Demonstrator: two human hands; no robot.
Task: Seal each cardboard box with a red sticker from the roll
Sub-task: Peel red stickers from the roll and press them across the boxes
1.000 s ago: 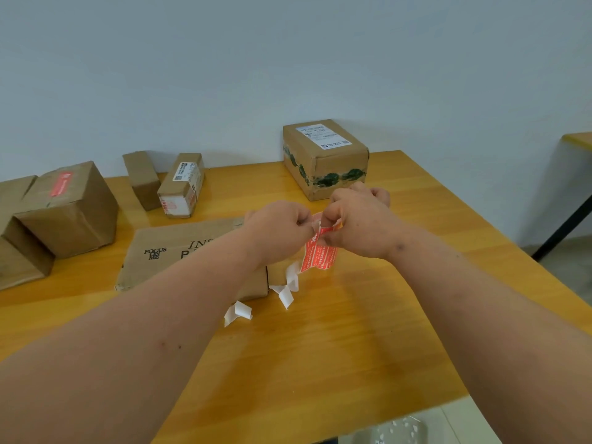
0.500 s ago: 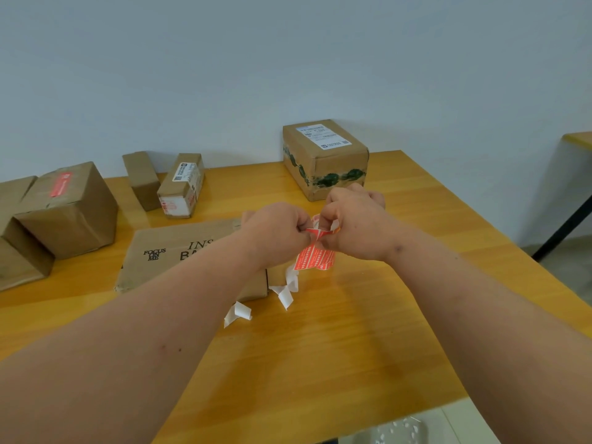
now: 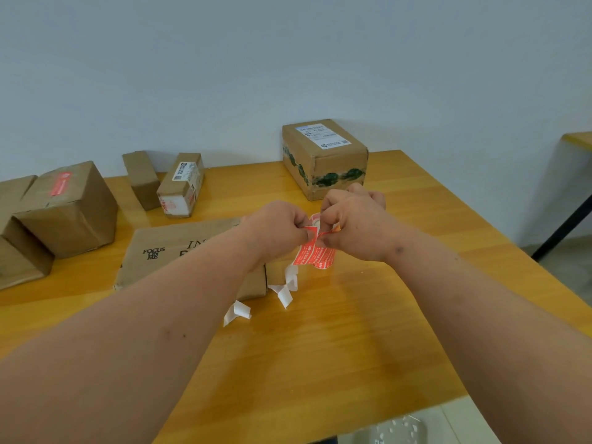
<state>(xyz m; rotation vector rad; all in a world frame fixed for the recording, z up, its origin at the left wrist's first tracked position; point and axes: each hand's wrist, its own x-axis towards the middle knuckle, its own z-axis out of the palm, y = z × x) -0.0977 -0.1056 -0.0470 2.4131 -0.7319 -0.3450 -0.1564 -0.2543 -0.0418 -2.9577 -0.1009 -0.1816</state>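
Both hands meet above the middle of the wooden table (image 3: 320,363). My left hand (image 3: 272,229) pinches the top corner of a red sticker (image 3: 315,256) that hangs down between the hands. My right hand (image 3: 355,222) grips the sticker roll (image 3: 315,219), mostly hidden by its fingers. A white backing strip (image 3: 290,283) trails from the roll onto the table. A flat cardboard box (image 3: 179,248) printed "FOCUS ON ME" lies under my left wrist. A box with a white label and green tape (image 3: 323,158) stands behind my hands.
At the left stands a box bearing a red sticker (image 3: 67,206), with more brown boxes (image 3: 16,248) beside it. Two small boxes (image 3: 181,184) lie near the wall. A loose backing scrap (image 3: 237,312) lies on the table. A second table (image 3: 579,139) is at right.
The red sticker has peeled further from the roll and folded at its top. Both hands have shifted slightly; my right hand turned the roll a little.
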